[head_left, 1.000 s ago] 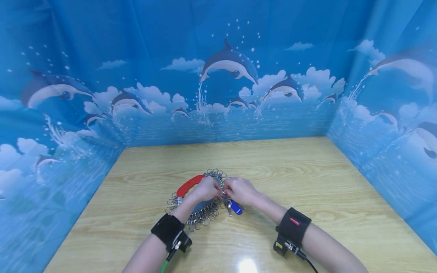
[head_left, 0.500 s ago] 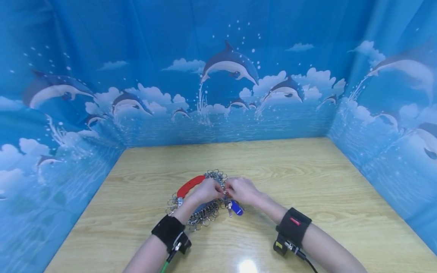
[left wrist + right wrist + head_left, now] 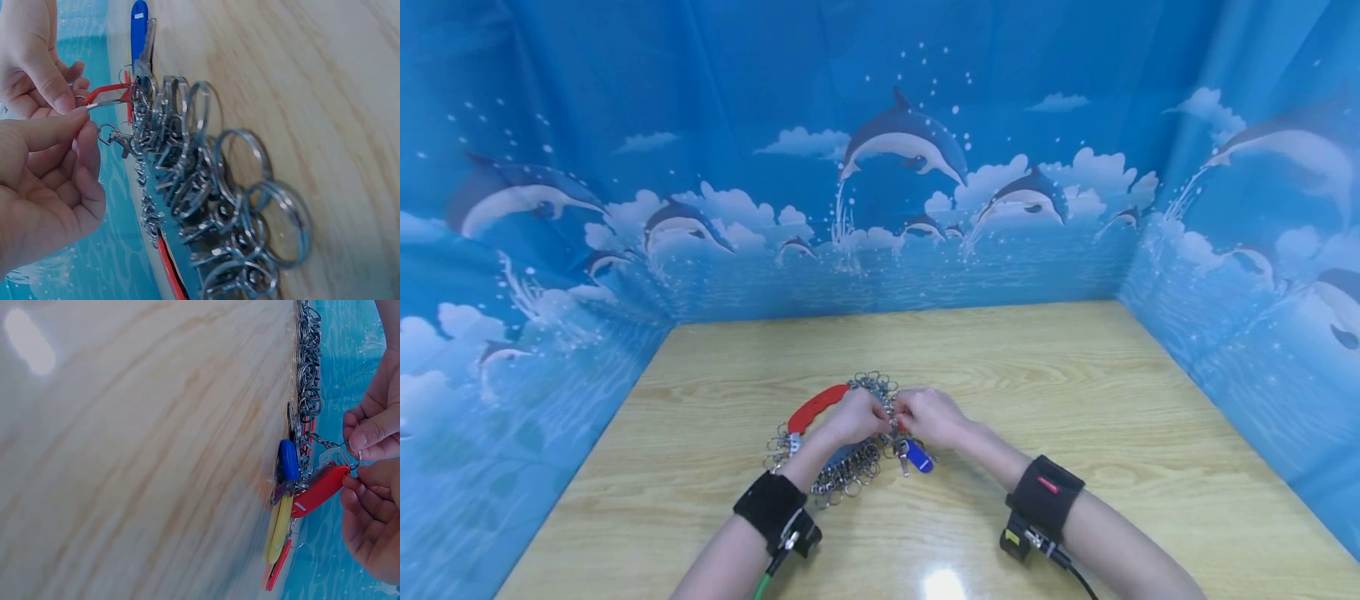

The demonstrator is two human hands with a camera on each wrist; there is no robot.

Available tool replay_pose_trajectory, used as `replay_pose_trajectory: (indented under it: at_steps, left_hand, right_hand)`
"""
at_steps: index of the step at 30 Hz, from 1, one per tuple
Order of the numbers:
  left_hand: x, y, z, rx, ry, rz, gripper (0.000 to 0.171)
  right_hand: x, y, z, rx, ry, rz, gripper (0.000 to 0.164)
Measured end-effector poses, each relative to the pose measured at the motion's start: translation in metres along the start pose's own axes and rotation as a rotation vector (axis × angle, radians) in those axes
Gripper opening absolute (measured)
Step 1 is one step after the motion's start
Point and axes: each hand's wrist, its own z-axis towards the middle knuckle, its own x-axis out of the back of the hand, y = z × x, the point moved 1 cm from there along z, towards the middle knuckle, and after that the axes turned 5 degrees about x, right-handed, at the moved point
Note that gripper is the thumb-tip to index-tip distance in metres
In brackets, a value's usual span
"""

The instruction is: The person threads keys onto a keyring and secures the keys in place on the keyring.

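Observation:
In the head view my left hand [image 3: 857,417] and right hand [image 3: 931,417] meet at the right end of a bundle of metal key rings [image 3: 842,483]. My left thumb and finger pinch a small metal key ring [image 3: 359,455], seen in the right wrist view. Right beside it, my right fingertips pinch the ring end of a red key tag [image 3: 322,490]. A small swivel clasp [image 3: 119,137] sticks out towards my left fingers. Near the hands lie a blue key tag [image 3: 919,457] and a key [image 3: 904,462]. The hands hide part of the bundle.
A red curved handle [image 3: 816,407] lies among the rings, left of my hands. A yellow key tag [image 3: 280,528] and another red tag [image 3: 279,565] show in the right wrist view. The wooden table [image 3: 1037,358] is bounded by a blue dolphin curtain [image 3: 760,275].
Both hands stay almost in place, with only slight finger movement at the ring. The blue tag and the key beside it shift very little.

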Motion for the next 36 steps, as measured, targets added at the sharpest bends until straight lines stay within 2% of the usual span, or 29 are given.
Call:
replay_pose_trajectory:
  at_steps: [6,11,15,22,36]
  left_hand:
    - [0.0008,0.0028,0.0008,0.064,0.020,-0.013,0.008]
    - [-0.0005,0.0020,0.0011,0.078,0.047,-0.045,0.009]
    - [-0.0007,0.0001,0.0013,0.074,0.048,-0.073,0.009]
    - [-0.0007,-0.0013,0.0003,0.040,-0.014,-0.073,0.016]
    - [0.0017,0.0031,-0.0014,0.048,-0.009,-0.038,0.017]
  right_hand:
    - [-0.0013,-0.0032,0.0002,-0.007,0.013,0.004,0.005]
    - [-0.0034,-0.0033,0.0002,-0.006,0.015,-0.008,0.008]
    - [-0.0032,-0.0021,0.0004,0.008,0.025,-0.015,0.007]
    - [-0.0022,0.0017,-0.0003,0.030,0.041,-0.036,0.010]
    - [-0.0013,0.0003,-0.0007,0.026,0.038,-0.049,0.008]
